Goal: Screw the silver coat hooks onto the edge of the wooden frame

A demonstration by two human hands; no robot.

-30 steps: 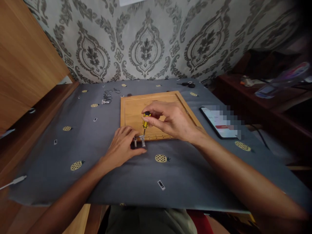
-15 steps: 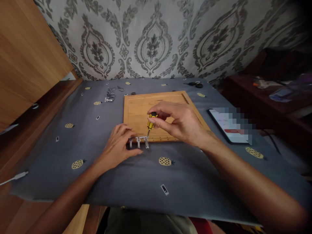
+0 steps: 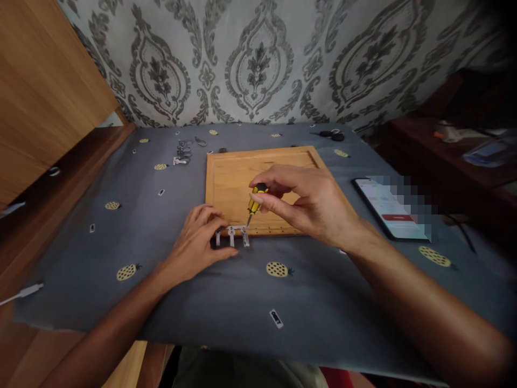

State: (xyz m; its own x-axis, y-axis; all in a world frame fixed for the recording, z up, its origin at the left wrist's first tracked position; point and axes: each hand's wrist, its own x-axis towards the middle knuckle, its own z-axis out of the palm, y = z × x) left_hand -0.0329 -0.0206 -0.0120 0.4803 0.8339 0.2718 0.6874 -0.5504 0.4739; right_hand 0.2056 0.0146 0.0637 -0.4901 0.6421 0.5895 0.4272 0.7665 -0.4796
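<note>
Your one head-worn camera faces forward and down over the tabletop [image 3: 218,307], close above your left hand [image 3: 197,237] and right hand [image 3: 309,202], forearms [image 3: 407,285] entering from 8 and 4 o'clock, patterned wall [image 3: 258,70] at 12.

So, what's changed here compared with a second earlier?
The left hand has shifted left relative to the metal hooks, exposing three. The screwdriver leans further right, its tip still by the rightmost hook. Nothing was grasped or released. The right hand still holds the screwdriver; the wooden board and phone look unmoved, apart from camera shift.
</note>
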